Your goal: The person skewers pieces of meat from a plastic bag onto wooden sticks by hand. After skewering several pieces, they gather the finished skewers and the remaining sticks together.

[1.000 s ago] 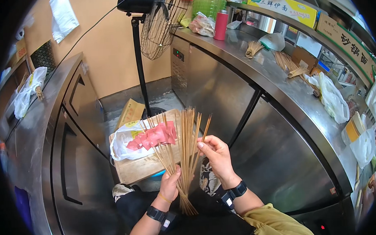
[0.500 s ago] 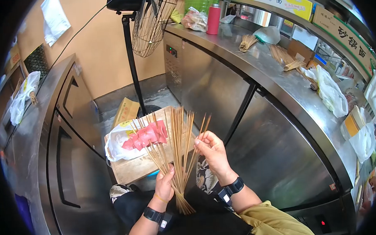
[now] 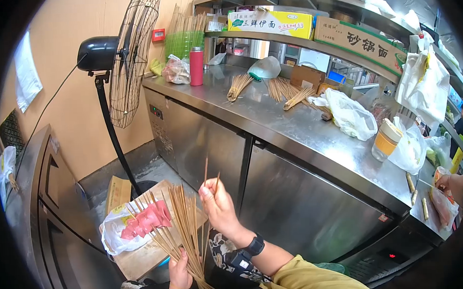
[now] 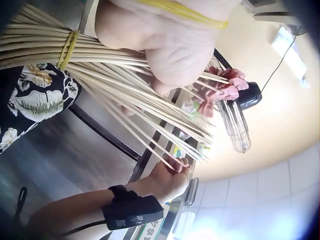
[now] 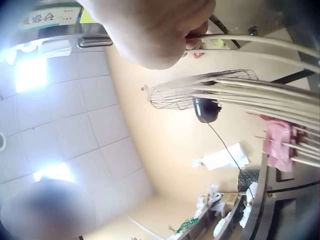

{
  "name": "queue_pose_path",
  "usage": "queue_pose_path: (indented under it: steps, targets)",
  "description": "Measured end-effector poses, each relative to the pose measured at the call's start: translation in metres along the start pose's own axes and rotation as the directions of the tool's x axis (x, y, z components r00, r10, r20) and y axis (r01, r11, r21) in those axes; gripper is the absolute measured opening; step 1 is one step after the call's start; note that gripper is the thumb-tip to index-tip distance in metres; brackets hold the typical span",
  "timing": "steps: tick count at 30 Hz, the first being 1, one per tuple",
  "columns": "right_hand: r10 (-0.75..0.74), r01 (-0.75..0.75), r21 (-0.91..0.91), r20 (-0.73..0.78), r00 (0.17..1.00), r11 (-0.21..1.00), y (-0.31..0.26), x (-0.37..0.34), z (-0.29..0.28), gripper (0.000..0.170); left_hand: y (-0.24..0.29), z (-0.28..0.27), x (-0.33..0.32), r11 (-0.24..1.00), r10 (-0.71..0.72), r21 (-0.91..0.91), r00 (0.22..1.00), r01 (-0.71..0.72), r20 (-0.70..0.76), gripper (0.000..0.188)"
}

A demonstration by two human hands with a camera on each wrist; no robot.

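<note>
My left hand (image 3: 179,275) grips a thick bundle of thin wooden skewers (image 3: 187,224) low down, their upper ends fanning out. A yellow rubber band (image 4: 68,50) circles the bundle in the left wrist view. Pink meat slices (image 3: 148,218) are threaded on several skewers at the fan's left side, whose lower ends run toward the left hand. To the right, my right hand (image 3: 220,209) pinches two skewers near their upper ends, apart from the main cluster. In the right wrist view these two skewers (image 5: 255,39) reach from the fingers.
A wooden board (image 3: 132,261) with a white plastic bag (image 3: 114,236) lies behind the bundle. A standing fan (image 3: 99,53) is at the back left. Along the right runs a steel counter (image 3: 230,111) bearing skewer bundles (image 3: 238,86), a red bottle (image 3: 196,66) and a lidded cup (image 3: 386,140).
The head view has swung to the right, bringing more of the counter and shelf into sight. My right hand keeps pinching the skewers and is now higher relative to the bundle; the left keeps its hold.
</note>
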State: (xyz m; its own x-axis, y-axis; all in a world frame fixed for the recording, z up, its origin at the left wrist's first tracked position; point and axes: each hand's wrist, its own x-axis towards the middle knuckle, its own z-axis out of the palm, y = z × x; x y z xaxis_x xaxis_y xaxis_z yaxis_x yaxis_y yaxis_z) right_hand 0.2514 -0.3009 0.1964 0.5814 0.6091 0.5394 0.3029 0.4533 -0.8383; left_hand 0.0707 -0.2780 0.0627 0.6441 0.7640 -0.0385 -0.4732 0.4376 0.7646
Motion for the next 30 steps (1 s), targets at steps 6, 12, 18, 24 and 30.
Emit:
queue_pose_path:
  steps: [6,12,18,24,30]
  targets:
    - [0.052,0.009,0.28,-0.21,0.976,0.96,-0.038,0.042,-0.041,0.013,0.012,0.004,-0.005,0.999,-0.018,0.033,0.997,0.02,-0.077,0.023]
    - [0.037,0.076,0.384,-0.277,0.96,0.92,-0.047,0.032,-0.07,0.016,0.007,-0.017,-0.002,0.999,-0.036,-0.003,0.996,0.036,-0.076,0.024]
    - [0.439,-0.459,0.406,0.147,0.886,0.79,0.008,-0.024,-0.042,0.014,0.008,-0.013,0.003,0.999,-0.031,0.023,0.998,0.032,-0.057,0.029]
    - [0.466,-0.543,0.357,0.282,0.838,0.76,0.0,-0.029,0.002,0.013,0.008,-0.01,-0.001,0.995,0.0,0.104,0.999,0.005,-0.043,0.03]
    - [0.407,-0.454,0.247,0.22,0.887,0.856,-0.005,-0.018,0.019,0.016,0.012,-0.005,-0.006,0.992,0.014,0.128,1.0,-0.012,-0.02,0.031]
